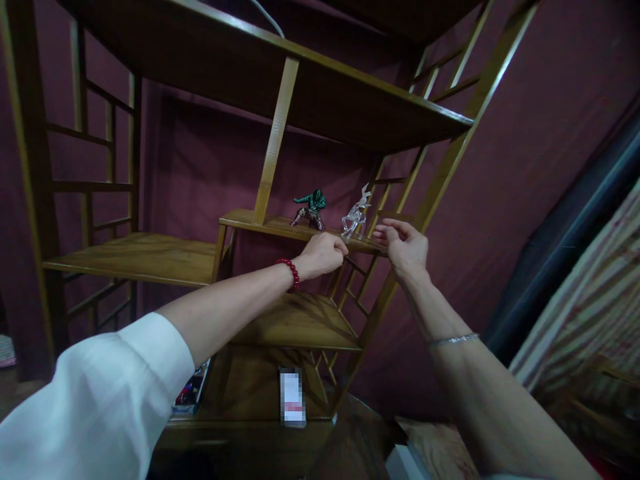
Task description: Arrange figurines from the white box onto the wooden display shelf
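Observation:
A clear glass figurine [356, 215] stands on a small raised wooden shelf [273, 224], with a green and dark figurine [311, 207] a little to its left. My left hand [323, 255] is curled closed at the shelf's front edge, just below the glass figurine; whether it holds anything is hidden. My right hand [404, 247] hovers just right of the glass figurine, its fingers apart and bent, holding nothing I can see.
The wooden display rack has a wide shelf [135, 257] at the left, a lower shelf [295, 323] beneath my arms and a large board [280, 80] overhead. A phone-like object [293, 397] lies on the base. Dark red wall behind.

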A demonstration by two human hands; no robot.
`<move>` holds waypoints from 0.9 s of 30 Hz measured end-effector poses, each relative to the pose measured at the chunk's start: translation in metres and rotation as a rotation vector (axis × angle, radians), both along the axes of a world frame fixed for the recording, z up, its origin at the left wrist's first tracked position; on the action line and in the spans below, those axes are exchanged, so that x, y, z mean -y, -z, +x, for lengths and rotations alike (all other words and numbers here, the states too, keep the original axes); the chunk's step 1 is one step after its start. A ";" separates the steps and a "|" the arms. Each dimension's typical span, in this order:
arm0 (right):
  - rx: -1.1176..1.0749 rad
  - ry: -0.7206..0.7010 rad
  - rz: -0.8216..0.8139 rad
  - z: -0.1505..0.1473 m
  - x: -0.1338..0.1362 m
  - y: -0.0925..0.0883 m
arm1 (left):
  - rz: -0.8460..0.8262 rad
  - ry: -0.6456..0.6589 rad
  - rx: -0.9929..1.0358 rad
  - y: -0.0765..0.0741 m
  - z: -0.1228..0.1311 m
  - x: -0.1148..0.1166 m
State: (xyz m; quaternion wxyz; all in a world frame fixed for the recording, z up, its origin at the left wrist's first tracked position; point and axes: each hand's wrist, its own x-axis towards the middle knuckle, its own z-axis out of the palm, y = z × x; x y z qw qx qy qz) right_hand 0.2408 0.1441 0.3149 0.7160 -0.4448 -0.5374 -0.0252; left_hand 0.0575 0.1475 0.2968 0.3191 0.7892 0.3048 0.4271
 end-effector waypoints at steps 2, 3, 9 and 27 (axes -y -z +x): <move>0.014 -0.030 0.023 -0.014 0.014 0.009 | 0.045 0.029 -0.017 0.014 -0.009 -0.004; 0.023 -0.040 0.027 -0.021 0.021 0.015 | 0.044 0.028 -0.028 0.022 -0.014 -0.005; 0.054 -0.077 -0.004 -0.067 0.052 0.067 | -0.009 0.027 -0.093 0.067 -0.055 0.004; 0.167 -0.472 -0.467 -0.213 0.065 0.229 | -0.086 -0.118 -0.276 0.200 -0.179 0.031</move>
